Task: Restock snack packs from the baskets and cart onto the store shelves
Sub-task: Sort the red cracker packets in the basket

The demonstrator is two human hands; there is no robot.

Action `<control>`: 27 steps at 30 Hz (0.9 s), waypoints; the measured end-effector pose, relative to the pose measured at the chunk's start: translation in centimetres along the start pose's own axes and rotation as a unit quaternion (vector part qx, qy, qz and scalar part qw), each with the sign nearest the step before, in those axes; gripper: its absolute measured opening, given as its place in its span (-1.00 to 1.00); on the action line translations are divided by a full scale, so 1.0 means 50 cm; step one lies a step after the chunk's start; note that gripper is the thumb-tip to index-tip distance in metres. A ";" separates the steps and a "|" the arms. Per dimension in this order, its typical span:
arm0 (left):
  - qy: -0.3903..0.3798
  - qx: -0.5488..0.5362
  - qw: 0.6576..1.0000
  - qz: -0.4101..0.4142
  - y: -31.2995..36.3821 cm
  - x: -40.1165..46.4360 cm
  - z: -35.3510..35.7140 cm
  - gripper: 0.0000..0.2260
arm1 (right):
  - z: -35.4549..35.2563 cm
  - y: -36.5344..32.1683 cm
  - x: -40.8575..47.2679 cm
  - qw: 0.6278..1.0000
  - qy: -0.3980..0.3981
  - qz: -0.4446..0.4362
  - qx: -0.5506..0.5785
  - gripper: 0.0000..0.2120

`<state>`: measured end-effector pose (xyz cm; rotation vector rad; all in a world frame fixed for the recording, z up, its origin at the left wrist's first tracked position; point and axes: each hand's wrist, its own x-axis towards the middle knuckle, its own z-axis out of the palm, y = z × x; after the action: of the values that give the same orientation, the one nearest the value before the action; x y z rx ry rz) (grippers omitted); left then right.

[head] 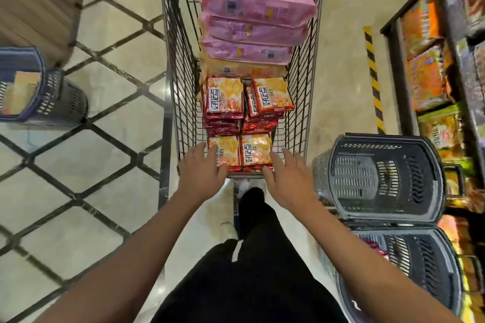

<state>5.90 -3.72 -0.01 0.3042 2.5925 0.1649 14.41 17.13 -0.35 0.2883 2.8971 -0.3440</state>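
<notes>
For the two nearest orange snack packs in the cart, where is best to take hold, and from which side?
Probably grip the outer side edges of the near orange packs, from above. They lie flat, side by side, atop a stack in the cart. The left hand and right hand already flank them, fingers open.
</notes>
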 end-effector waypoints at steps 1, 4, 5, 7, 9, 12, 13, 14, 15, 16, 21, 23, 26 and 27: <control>-0.009 0.002 1.000 -0.005 0.002 0.026 0.006 -0.44 | 0.014 0.005 0.024 1.000 -0.007 0.000 0.010 -0.57; -0.053 0.032 0.998 -0.003 -0.007 0.098 0.035 -0.48 | 0.070 0.029 0.093 0.999 -0.038 -0.006 0.036 -0.61; -0.073 0.045 0.996 -0.006 -0.014 0.119 0.048 -0.49 | 0.091 0.039 0.115 0.998 -0.054 -0.011 0.035 -0.61; -0.114 0.058 0.992 -0.017 -0.032 0.159 0.076 -0.50 | 0.133 0.059 0.158 0.994 -0.101 -0.006 0.033 -0.57; -0.152 0.062 0.986 -0.032 -0.051 0.191 0.109 -0.49 | 0.176 0.076 0.193 0.988 -0.150 0.012 0.033 -0.55; -0.194 0.050 0.978 -0.050 -0.069 0.241 0.165 -0.43 | 0.239 0.098 0.230 0.983 -0.174 0.034 0.049 -0.59; -0.207 0.039 0.975 -0.069 -0.073 0.260 0.184 -0.38 | 0.258 0.102 0.243 0.981 -0.178 0.040 0.063 -0.61; -0.215 0.019 0.972 -0.095 -0.075 0.277 0.200 -0.32 | 0.278 0.104 0.257 0.978 -0.183 0.054 0.082 -0.61; -0.221 -0.008 0.966 -0.131 -0.076 0.297 0.216 -0.25 | 0.296 0.105 0.271 0.974 -0.190 0.076 0.102 -0.60; -0.223 -0.034 0.960 -0.165 -0.076 0.315 0.228 -0.18 | 0.317 0.106 0.285 0.967 -0.198 0.103 0.121 -0.55; -0.211 -0.120 0.937 -0.253 -0.068 0.370 0.284 -0.05 | 0.388 0.081 0.340 0.914 -0.199 0.261 0.238 -0.27; -0.219 -0.174 0.917 -0.285 -0.064 0.379 0.297 -0.05 | 0.405 0.070 0.357 0.900 -0.179 0.300 0.261 -0.20; -0.233 -0.229 0.887 -0.327 -0.059 0.381 0.308 -0.09 | 0.414 0.064 0.373 0.887 -0.173 0.338 0.263 -0.08; -0.231 -0.242 0.881 -0.336 -0.062 0.381 0.312 -0.14 | 0.412 0.063 0.377 0.885 -0.179 0.344 0.259 -0.06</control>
<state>-2.67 -1.11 -23.14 -0.6565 1.9507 0.4153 0.80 18.14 -24.92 1.1518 2.1056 -0.9090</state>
